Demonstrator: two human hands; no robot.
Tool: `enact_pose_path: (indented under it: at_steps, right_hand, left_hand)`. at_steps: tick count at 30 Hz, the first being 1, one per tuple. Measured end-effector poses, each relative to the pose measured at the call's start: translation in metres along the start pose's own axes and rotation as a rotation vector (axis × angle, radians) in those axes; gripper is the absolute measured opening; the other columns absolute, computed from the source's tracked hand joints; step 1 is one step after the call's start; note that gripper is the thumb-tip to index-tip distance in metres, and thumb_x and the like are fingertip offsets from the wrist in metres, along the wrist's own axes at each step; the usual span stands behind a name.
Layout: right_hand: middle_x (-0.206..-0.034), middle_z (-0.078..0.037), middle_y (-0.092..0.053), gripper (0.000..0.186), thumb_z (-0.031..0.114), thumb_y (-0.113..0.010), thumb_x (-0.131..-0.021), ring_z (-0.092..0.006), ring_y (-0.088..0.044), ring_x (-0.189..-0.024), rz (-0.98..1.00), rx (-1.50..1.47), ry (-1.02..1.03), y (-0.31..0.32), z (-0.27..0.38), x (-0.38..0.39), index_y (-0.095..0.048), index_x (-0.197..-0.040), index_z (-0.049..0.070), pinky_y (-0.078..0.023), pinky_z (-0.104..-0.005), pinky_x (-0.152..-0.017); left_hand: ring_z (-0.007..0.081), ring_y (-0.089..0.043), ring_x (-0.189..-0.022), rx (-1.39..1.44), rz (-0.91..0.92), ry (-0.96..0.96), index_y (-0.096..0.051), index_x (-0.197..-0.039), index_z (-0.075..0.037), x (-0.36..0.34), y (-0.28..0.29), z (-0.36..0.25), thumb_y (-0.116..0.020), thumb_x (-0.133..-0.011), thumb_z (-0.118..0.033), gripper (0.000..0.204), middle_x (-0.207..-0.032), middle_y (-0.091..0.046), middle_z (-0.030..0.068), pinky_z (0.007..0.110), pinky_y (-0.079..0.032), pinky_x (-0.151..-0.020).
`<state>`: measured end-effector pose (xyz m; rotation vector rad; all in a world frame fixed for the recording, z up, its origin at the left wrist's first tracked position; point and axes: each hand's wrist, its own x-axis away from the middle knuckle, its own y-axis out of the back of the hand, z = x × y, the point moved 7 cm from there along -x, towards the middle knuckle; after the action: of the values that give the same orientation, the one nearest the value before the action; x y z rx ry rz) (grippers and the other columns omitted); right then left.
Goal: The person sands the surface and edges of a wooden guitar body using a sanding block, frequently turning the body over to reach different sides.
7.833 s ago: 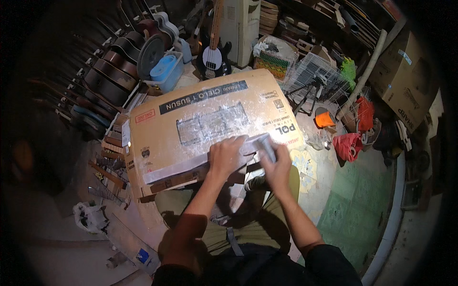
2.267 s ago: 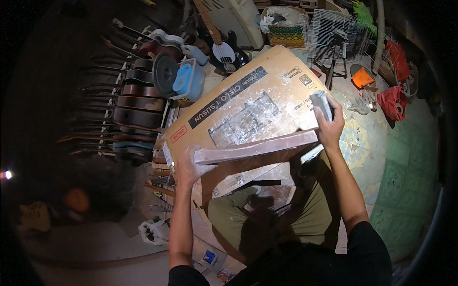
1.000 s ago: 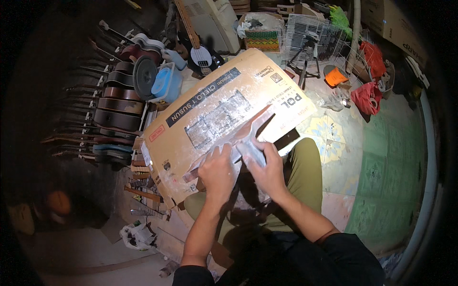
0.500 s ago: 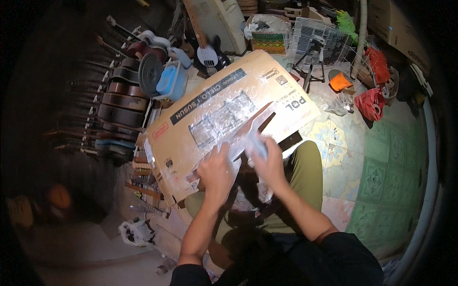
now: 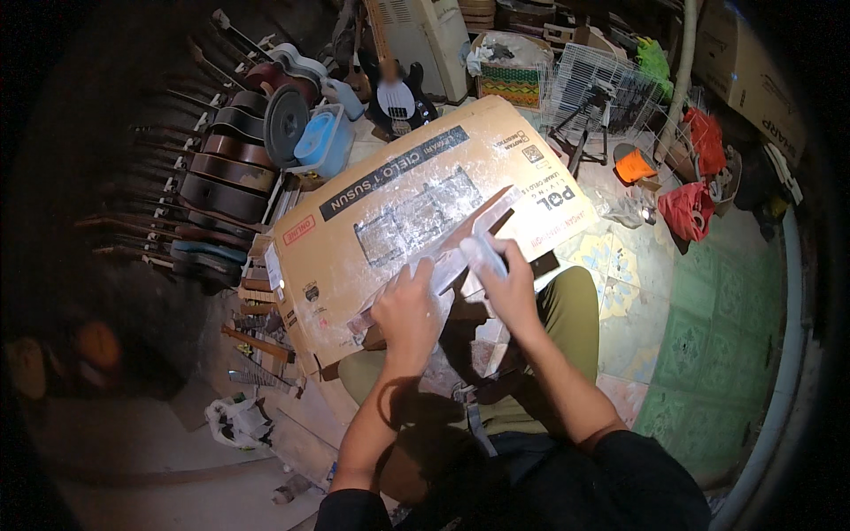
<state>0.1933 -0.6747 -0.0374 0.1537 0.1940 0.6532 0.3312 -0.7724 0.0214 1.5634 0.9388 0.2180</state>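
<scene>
Across my lap, slanting up to the right, lies a long narrow brown wooden piece (image 5: 482, 217) like a guitar neck, coated with pale dust. My left hand (image 5: 407, 305) is wrapped round its lower left part. Beside its upper half, my right hand (image 5: 512, 288) pinches a pale, folded sheet (image 5: 482, 254) that looks like sandpaper, pressed against or close to the wood; the exact contact is hidden. Beneath them a large flat cardboard sheet (image 5: 341, 257), smeared with white dust, rests over my legs and the floor.
Several guitars (image 5: 235, 150) stand in a row at left. A black electric guitar (image 5: 398, 97), a blue tub (image 5: 323, 146) and a patterned basket (image 5: 509, 80) are beyond the cardboard. At right are a wire cage (image 5: 580, 88), a red bag (image 5: 686, 212) and green tiles (image 5: 717, 327).
My right hand has shifted slightly up and right along the wooden piece, and the pale sheet with it. My left hand keeps its hold. The whole view has tilted a little.
</scene>
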Motion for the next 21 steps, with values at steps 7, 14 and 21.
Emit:
enact_pose_path:
  at_steps: [7, 14, 21]
  right_hand:
    - [-0.098, -0.021, -0.065, 0.039, 0.016, -0.073, -0.088, -0.0292, -0.066, -0.092, 0.024, -0.023, -0.043, -0.004, 0.013, 0.005, -0.062, -0.121, -0.001, -0.052, -0.0392, -0.083]
    - [-0.098, -0.022, -0.064, 0.039, 0.017, -0.072, -0.087, -0.0379, -0.065, -0.093, 0.013, 0.053, 0.124, -0.013, 0.022, 0.003, -0.061, -0.120, -0.002, -0.052, -0.0434, -0.084]
    - [-0.100, -0.022, -0.061, 0.038, 0.019, -0.074, -0.086, -0.0399, -0.062, -0.092, 0.050, 0.003, 0.037, -0.020, 0.026, -0.011, -0.062, -0.118, 0.001, -0.051, -0.0448, -0.084]
  left_hand:
    - [0.0373, -0.068, -0.078, -0.042, 0.045, 0.033, -0.064, -0.102, -0.012, 0.000, -0.001, 0.002, -0.059, -0.081, -0.002, 0.024, -0.084, -0.065, 0.0145, 0.049, -0.052, -0.065]
    - [0.0390, -0.068, -0.077, 0.008, 0.005, 0.046, -0.064, -0.102, -0.012, 0.006, 0.003, 0.006, -0.060, -0.081, -0.003, 0.023, -0.084, -0.065, 0.0148, 0.050, -0.052, -0.063]
    - [0.0388, -0.067, -0.078, 0.026, 0.005, 0.066, -0.064, -0.101, -0.011, 0.002, 0.001, 0.012, -0.061, -0.081, -0.004, 0.021, -0.084, -0.065, 0.0137, 0.051, -0.051, -0.063]
